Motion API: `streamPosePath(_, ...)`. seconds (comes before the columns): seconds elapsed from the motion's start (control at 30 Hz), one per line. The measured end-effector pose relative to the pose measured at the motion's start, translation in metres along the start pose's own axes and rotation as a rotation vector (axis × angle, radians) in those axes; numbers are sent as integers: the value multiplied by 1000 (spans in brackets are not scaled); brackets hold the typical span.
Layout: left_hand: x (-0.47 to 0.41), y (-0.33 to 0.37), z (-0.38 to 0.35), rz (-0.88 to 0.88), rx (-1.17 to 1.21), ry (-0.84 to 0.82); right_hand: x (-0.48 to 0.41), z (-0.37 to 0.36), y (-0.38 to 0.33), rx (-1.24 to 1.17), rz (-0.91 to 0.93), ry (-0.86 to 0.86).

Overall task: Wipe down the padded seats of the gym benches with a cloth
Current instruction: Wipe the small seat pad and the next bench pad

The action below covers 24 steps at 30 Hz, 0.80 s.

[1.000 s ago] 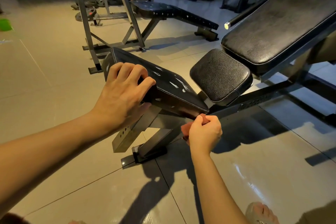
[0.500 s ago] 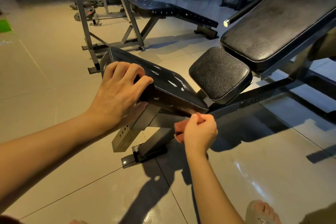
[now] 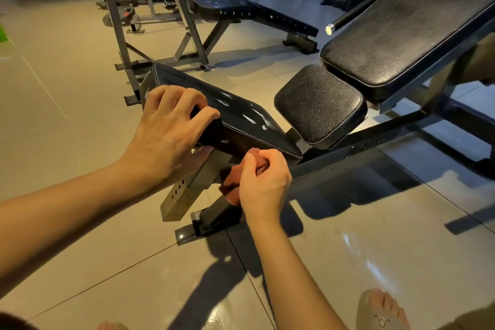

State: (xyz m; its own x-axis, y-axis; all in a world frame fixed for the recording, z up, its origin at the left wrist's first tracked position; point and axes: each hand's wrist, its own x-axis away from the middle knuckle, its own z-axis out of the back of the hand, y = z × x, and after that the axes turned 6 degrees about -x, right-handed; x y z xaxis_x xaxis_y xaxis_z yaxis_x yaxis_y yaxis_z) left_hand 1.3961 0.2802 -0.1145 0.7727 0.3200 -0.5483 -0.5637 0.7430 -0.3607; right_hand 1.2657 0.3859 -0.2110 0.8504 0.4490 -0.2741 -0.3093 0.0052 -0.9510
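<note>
Low at the front of a gym bench, the left hand [image 3: 171, 139] grips the near end of a tilted pad [image 3: 241, 115]: its fingers are curled over the top edge and the thumb is tucked under the pad's lower face. This pad is black and glossy, with pale streaks of reflected light on its upper surface and a line of stitching along its side.

The right hand [image 3: 263, 182] is closed round a bunched rust-red cloth [image 3: 230, 185]. The cloth's top fold sits against the lower side edge of the tilted pad, towards its right end, and the rest of it hangs out to the left of the fist, in front of the bench's dark frame. How firmly it bears on the padding cannot be told.

Under the left wrist a grey steel post [image 3: 179, 195] with a row of small holes slants down towards the floor [image 3: 375, 236], which is laid with large glossy tiles. Just right of the tilted pad, and apart from it, is the small grained seat pad [image 3: 318, 104], and above that the long back pad [image 3: 401, 29] rises steeply to the upper right.

Farther back stands a second bench [image 3: 249, 12] with a flat black pad on a grey frame. A dark bar [image 3: 359, 12] with a pale end cap points out beside the back pad. At the bottom right a foot [image 3: 380, 311] in an open sandal rests on the tiles.
</note>
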Motion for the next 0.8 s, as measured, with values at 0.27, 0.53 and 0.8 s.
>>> streamPosePath(0.27, 2, -1, 1, -12, 13, -5, -10, 3, 0, -4, -181, 139)
streamPosePath(0.53, 4, -6, 4, -23, 40, -10, -7, 8, 5, 42, -74, 91)
streamPosePath(0.8, 5, -5, 6, -19, 29, -15, 11, -15, -31, 58, 12, -120)
